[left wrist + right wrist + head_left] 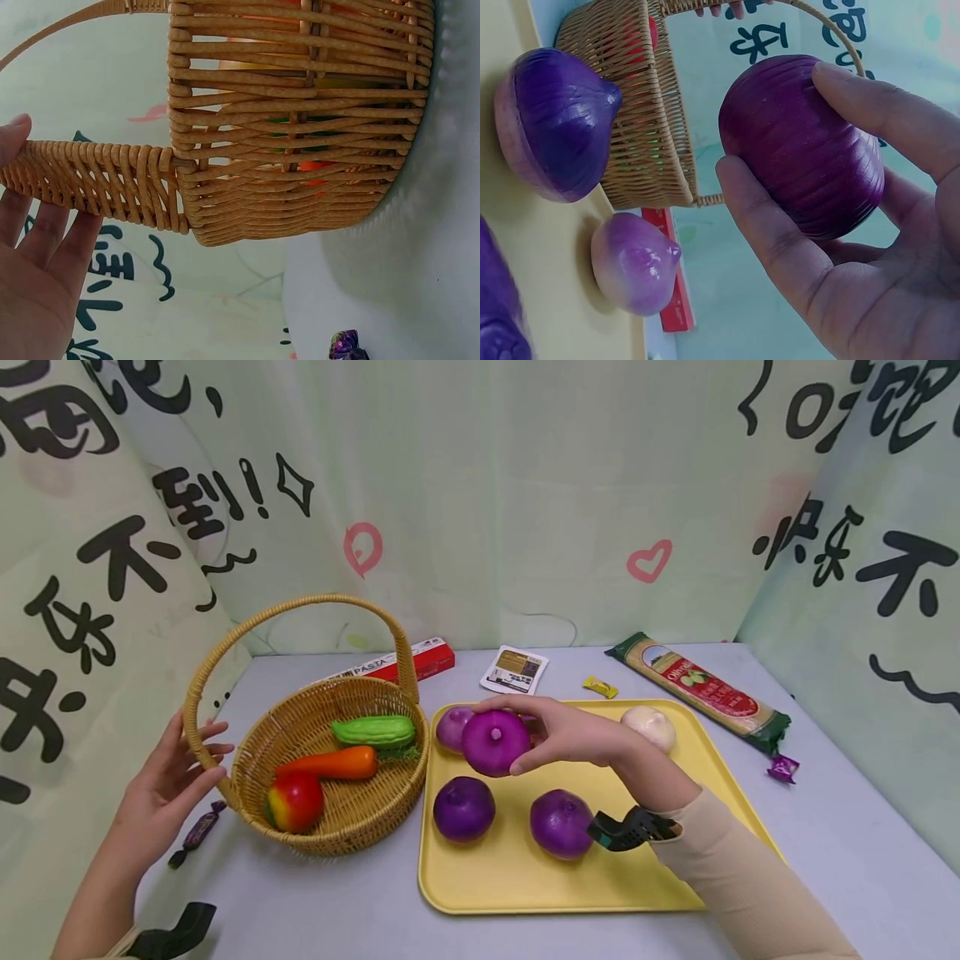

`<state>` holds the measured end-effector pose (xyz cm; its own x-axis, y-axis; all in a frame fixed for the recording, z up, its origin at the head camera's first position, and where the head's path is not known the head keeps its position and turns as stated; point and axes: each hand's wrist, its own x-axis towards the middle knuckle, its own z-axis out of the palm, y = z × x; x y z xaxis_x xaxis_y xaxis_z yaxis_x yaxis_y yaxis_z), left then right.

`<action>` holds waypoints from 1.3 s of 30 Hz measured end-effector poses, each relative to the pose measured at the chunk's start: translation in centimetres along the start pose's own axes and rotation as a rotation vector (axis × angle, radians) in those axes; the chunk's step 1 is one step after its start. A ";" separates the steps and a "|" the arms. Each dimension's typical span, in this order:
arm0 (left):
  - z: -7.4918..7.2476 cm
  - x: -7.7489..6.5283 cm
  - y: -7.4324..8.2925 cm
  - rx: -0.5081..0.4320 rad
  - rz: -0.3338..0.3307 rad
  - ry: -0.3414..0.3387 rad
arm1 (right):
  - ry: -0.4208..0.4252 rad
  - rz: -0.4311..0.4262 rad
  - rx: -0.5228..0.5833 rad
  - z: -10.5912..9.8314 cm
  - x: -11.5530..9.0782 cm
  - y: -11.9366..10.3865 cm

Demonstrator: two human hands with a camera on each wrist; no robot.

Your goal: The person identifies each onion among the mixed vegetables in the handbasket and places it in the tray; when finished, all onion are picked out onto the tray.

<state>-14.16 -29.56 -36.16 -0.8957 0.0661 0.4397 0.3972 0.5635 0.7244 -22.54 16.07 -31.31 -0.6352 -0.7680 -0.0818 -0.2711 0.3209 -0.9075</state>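
My right hand (573,735) holds a round purple onion (799,142) between thumb and fingers, raised above the yellow tray (525,893). A paler purple onion (452,728) is partly hidden behind it on the tray. Two darker purple onions, a left one (463,808) and a right one (561,823), lie nearer the front, and a white onion (651,727) at the back right. On the left, my left hand (161,785) grips the handle of a wicker basket (352,839). Inside it are a green bitter melon (372,732), a carrot (330,764) and a red-yellow fruit (296,802).
Behind the basket lies a red pasta box (435,658), then a white packet (514,671) and a yellow candy (601,687). A long noodle pack (701,689) lies beyond the tray, near a purple candy (783,768). A dark wrapped candy (198,835) lies beside the basket.
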 end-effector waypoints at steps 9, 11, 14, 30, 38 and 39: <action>0.1 -0.1 -0.1 0.010 -0.016 -0.004 | 0.048 0.053 0.012 0.2 -1.6 0.5; 0.1 0.0 0.0 0.008 -0.013 -0.003 | 0.060 0.064 0.008 0.3 -2.0 0.6; 0.1 0.0 -0.1 0.004 -0.005 -0.001 | 0.079 0.082 -0.012 0.5 -2.7 0.9; 0.0 0.1 -0.1 0.010 0.002 0.016 | 0.160 0.072 -0.002 0.5 -6.0 2.2; 0.0 0.0 -0.1 0.018 -0.015 0.002 | 0.209 0.097 -0.031 0.2 -7.6 2.9; 0.1 0.0 -0.1 0.017 -0.016 0.001 | 0.218 0.097 -0.026 0.2 -7.8 3.0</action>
<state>-14.21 -29.59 -36.28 -0.9019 0.0560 0.4282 0.3790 0.5783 0.7225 -18.27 22.96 -33.47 -0.7998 -0.5956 -0.0747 -0.2180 0.4042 -0.8883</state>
